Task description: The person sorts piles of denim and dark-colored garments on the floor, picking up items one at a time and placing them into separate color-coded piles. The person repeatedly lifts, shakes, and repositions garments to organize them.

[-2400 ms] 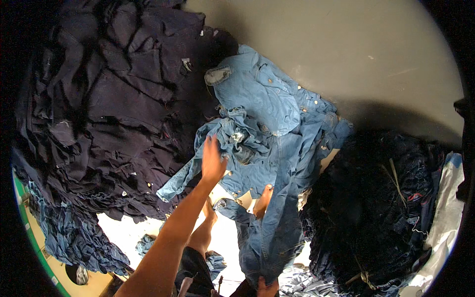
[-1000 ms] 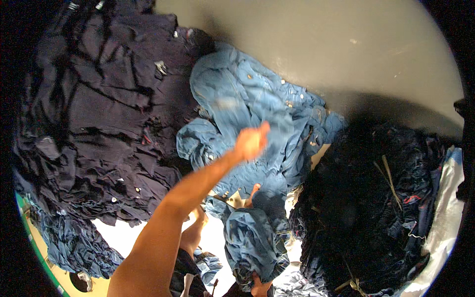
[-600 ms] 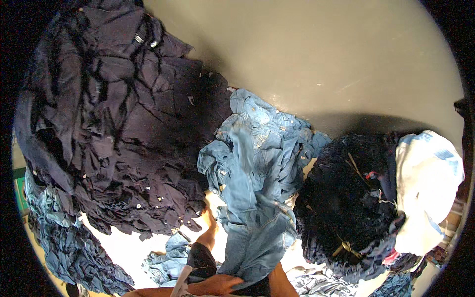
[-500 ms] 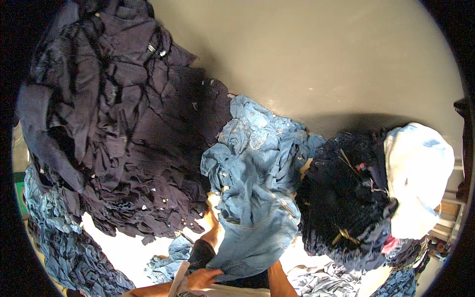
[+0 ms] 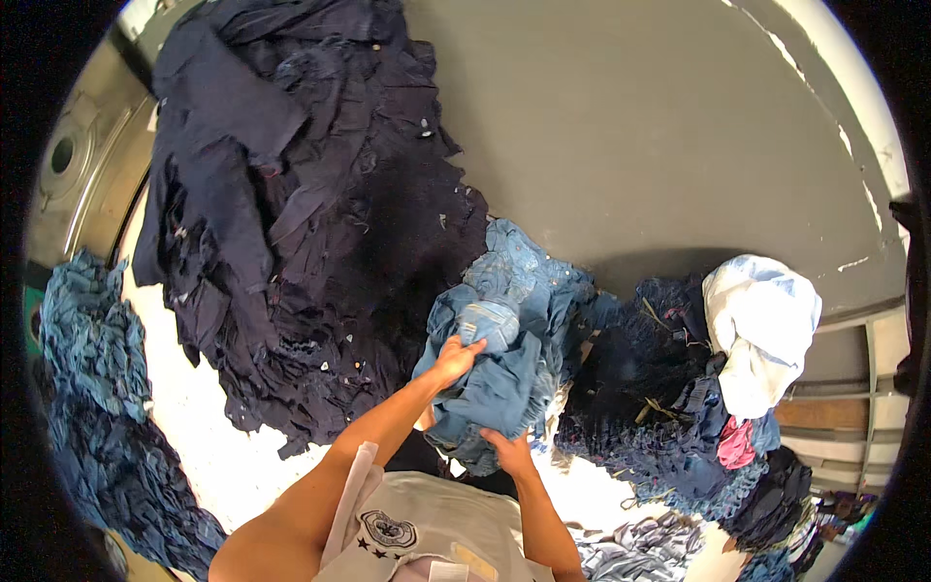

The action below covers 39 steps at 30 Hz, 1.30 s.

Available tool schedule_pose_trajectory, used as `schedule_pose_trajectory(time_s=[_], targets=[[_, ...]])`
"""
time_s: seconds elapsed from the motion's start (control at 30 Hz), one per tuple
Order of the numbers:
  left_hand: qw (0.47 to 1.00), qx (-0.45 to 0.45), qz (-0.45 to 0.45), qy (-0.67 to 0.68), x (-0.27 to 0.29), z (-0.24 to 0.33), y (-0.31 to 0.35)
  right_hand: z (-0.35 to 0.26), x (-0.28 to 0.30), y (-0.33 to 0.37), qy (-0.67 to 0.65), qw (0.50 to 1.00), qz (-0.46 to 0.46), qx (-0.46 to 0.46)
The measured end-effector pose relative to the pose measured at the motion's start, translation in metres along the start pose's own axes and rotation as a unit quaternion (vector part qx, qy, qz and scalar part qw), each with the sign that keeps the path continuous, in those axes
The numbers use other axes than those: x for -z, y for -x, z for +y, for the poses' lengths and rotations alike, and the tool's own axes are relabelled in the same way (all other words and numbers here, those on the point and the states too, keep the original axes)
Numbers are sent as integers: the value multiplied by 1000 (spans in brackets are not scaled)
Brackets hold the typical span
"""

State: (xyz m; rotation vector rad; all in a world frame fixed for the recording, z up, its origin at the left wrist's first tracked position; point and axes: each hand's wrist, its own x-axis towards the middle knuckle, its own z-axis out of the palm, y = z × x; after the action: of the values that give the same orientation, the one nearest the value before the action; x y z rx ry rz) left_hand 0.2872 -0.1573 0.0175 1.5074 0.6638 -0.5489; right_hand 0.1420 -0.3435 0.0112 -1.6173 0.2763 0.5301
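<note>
A blue denim garment (image 5: 514, 373) lies bunched on top of a heap of light-blue denim (image 5: 514, 252) in front of me. My left hand (image 5: 459, 360) reaches forward and is closed on a faded, gathered part near its middle. Lower down, my right hand (image 5: 506, 450) grips the garment's near right edge, its fingers partly hidden by the cloth. I cannot make out the exact kind of garment.
A tall heap of dark navy clothes (image 5: 330, 194) stands left against a grey wall (image 5: 659, 126). To the right are dark frayed denim (image 5: 630, 378) and a white bundle (image 5: 761, 330). Blue clothes (image 5: 92, 339) lie far left; grey-white cloth (image 5: 645, 548) lies lower right.
My left hand has moved from the garment's near edge forward to its middle. The garment, stretched toward me before, now lies bunched on the heap. The view has shifted too.
</note>
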Motion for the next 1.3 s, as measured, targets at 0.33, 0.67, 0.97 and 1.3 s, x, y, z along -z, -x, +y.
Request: schedule_pose_trajectory(time_s=[0.33, 0.67, 0.97, 1.3], targets=[[887, -241, -291, 266, 85, -56, 216, 14, 130, 71, -213, 970, 34, -113], [951, -266, 146, 54, -105, -135, 338, -52, 102, 132, 69, 946, -306, 85], [926, -216, 308, -14, -118, -235, 434, 7, 68, 196, 81, 902, -423, -44], [925, -184, 331, 37, -84, -382, 612, 63, -19, 370, 139, 860, -487, -64]])
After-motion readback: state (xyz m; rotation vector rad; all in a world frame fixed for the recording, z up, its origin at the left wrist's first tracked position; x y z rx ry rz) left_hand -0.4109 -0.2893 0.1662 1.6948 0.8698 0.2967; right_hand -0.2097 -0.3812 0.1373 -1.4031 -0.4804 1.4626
